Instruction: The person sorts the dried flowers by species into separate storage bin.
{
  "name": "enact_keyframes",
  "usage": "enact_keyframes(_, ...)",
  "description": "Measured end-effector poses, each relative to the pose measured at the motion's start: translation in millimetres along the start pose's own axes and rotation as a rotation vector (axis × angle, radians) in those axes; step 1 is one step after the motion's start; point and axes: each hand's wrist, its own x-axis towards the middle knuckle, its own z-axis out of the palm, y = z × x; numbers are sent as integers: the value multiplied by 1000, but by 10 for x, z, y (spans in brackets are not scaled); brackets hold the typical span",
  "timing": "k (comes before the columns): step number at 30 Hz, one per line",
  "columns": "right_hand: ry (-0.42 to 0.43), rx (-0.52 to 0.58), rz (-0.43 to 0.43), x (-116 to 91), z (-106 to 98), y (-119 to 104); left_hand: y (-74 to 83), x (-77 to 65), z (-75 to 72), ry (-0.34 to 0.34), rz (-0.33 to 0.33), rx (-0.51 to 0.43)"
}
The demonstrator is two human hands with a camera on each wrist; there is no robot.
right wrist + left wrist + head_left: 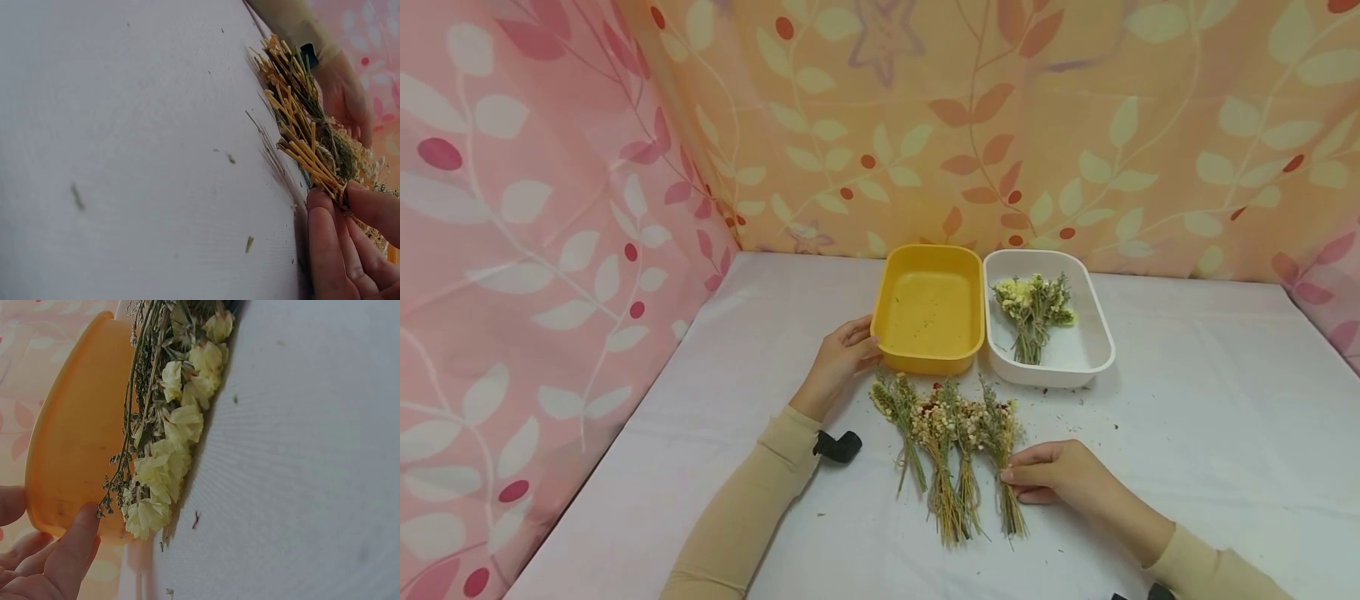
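Note:
My left hand is at the near left corner of a yellow plastic basin, its thumb and fingers holding either side of that corner. My right hand pinches the tied stems of the rightmost dried flower bunch between thumb and fingers. In the right wrist view, its cut stem ends stick out past the fingertips. Beside it on the table lie a bunch with pale small blossoms, another slim bunch, and, at the left, a bunch with yellow flowers.
A white basin stands against the yellow basin's right side, with yellow dried flower bunches inside. Small plant crumbs lie scattered on the white tablecloth. Patterned cloth walls border the table at the back and sides.

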Motion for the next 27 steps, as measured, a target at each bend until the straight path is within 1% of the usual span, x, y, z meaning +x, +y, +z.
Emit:
enact_keyframes(3,-1,24,-11,-11,-1,-5,-4,2,-6,-5,-1,-2)
enact_keyframes(8,20,3,-26,-26,-27,-72,-6,3,-10,-6,1,-7)
enact_keyframes(13,51,-34,-38,-27,-80,-180,-4,0,-6,-5,9,-2)
enact_keyframes(21,48,-59,-72,-14,-127,-384,-5,8,5,2,4,-14)
enact_keyframes(27,51,-69,-102,64,-139,-552,-2,4,-1,-1,1,-24)
